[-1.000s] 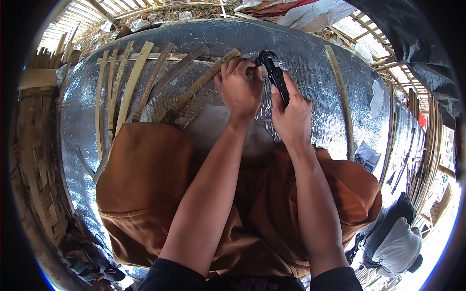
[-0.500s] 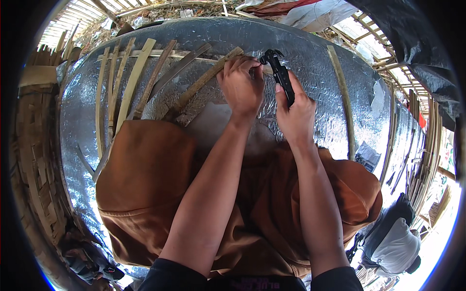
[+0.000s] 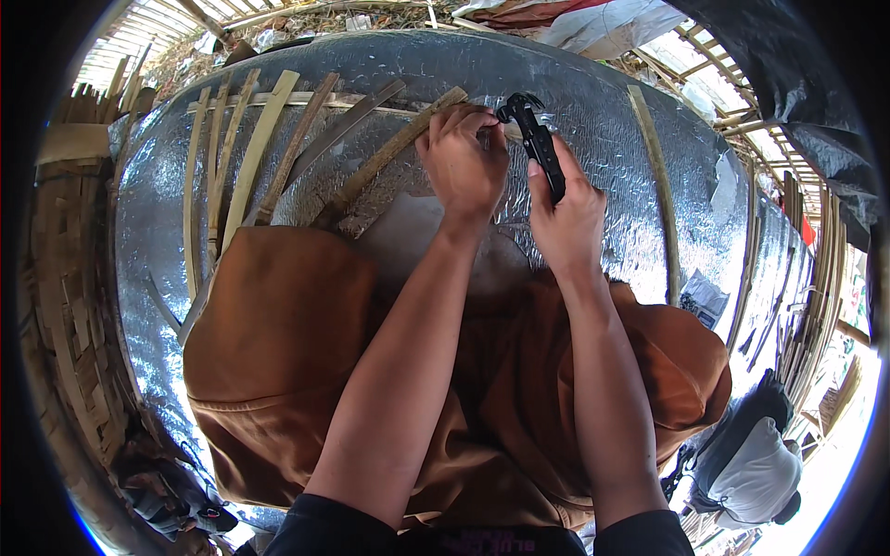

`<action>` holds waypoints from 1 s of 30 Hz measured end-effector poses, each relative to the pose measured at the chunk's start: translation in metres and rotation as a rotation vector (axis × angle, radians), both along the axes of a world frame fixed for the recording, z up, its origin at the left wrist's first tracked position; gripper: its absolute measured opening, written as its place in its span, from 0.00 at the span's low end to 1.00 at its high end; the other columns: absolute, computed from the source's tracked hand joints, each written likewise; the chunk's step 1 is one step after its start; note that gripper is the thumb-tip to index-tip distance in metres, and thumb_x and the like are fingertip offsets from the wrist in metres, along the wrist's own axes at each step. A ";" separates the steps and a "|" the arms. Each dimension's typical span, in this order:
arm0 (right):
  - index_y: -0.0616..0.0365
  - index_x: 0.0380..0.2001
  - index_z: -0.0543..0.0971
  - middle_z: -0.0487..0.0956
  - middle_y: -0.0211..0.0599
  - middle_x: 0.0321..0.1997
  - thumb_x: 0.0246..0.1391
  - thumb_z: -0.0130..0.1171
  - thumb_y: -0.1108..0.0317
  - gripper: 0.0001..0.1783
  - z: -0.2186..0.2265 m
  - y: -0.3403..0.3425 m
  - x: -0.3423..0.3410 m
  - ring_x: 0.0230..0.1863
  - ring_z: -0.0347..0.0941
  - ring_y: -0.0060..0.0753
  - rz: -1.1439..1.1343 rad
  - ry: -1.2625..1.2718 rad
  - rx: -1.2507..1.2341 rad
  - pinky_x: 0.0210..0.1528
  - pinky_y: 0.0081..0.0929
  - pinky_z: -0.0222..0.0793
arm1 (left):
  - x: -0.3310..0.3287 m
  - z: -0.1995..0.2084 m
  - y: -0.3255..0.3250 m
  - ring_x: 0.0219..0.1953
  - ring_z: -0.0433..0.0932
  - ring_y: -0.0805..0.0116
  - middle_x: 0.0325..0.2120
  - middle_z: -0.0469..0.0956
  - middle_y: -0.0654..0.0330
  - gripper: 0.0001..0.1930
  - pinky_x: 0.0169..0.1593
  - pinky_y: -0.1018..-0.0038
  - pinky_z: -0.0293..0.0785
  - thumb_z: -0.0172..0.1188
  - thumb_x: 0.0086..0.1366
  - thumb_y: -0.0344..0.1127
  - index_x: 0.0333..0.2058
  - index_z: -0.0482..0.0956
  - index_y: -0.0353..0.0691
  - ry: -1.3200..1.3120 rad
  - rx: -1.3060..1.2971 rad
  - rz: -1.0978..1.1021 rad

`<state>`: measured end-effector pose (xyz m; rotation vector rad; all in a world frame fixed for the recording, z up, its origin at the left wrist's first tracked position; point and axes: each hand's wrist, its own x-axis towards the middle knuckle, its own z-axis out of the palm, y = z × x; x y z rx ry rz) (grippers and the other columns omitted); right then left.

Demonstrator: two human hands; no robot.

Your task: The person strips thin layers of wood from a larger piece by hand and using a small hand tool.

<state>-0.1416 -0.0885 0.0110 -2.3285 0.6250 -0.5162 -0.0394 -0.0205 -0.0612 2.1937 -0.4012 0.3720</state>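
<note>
My right hand is closed around the handle of a black claw-headed multi-tool hammer, whose head points away from me. Just left of that head, my left hand has its thumb and fingers drawn together in a pinch. What sits between those fingertips is too small to make out. A round bamboo stick slants from beside my left knuckles down toward my lap. Both hands are above a silver foil sheet, and my brown-clothed legs are folded below them.
Several bamboo strips lie fanned out at the left over a crosswise strip. Another long strip lies at the right, near a printed paper packet. A woven bamboo wall borders the left; a bundled pale cloth shape is at the lower right.
Both hands and the hammer have shifted very slightly to the right. Their grips look the same, and the bamboo strips stay in place.
</note>
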 end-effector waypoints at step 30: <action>0.58 0.57 0.74 0.83 0.56 0.34 0.62 0.59 0.71 0.20 -0.001 0.000 -0.001 0.34 0.82 0.60 -0.017 0.039 0.028 0.31 0.47 0.76 | 0.000 -0.003 0.000 0.46 0.81 0.65 0.39 0.87 0.72 0.02 0.52 0.64 0.68 0.71 0.55 0.34 0.28 0.86 0.50 -0.003 -0.062 -0.005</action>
